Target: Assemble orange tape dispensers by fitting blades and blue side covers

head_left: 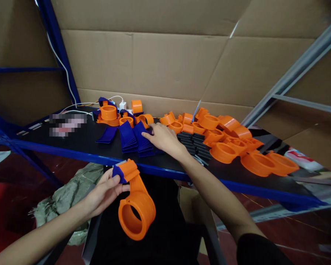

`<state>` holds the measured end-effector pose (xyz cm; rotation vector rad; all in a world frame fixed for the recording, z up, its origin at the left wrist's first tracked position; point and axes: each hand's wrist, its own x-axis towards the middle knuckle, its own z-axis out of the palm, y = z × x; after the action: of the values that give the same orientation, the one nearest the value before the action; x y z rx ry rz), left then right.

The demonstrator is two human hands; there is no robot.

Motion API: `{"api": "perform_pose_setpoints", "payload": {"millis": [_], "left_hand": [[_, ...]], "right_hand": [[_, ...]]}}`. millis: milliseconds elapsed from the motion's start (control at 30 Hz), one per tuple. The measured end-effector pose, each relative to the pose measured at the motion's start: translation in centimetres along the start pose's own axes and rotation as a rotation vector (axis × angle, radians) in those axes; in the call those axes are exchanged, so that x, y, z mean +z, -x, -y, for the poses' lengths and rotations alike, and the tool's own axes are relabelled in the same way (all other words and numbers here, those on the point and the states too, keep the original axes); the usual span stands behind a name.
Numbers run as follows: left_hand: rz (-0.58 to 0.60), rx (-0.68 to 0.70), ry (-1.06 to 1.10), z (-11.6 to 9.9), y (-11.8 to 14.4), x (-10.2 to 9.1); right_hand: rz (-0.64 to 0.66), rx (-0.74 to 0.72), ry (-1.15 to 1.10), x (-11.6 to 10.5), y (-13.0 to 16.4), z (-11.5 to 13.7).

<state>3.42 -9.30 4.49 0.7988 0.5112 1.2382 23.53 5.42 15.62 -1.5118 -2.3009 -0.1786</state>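
Observation:
In my left hand (107,189) is an orange tape dispenser (147,209), held in front of the shelf edge. My thumb and fingers pinch its blue end piece, beside the toothed metal blade (120,163), and the ring hangs below. My right hand (165,138) reaches over the shelf with thumb and forefinger apart. Its fingertips are at a stack of blue plastic flaps (142,138); whether they touch it I cannot tell, and the other fingers are partly hidden. Another stack of blue flaps (127,136) lies to the left.
Orange dispenser bodies (223,152) are heaped on the right of the black shelf (79,143). Black strips (194,143) lie beside them. More orange parts (108,112) and a white plug (123,106) stand at the back left. Cardboard (179,62) walls the back.

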Motion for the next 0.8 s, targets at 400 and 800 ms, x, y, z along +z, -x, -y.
{"api": "perform_pose_setpoints", "payload": {"millis": [400,800], "left_hand": [[-0.069,0.038,-0.049,-0.1,-0.4,1.0],[-0.192,0.136,-0.057,0.2,0.1,1.6]], "right_hand": [[-0.124,0.023,-0.001,-0.6,-1.1,1.0],[-0.234,-0.498,-0.416,-0.8,13.0,3.3]]}}
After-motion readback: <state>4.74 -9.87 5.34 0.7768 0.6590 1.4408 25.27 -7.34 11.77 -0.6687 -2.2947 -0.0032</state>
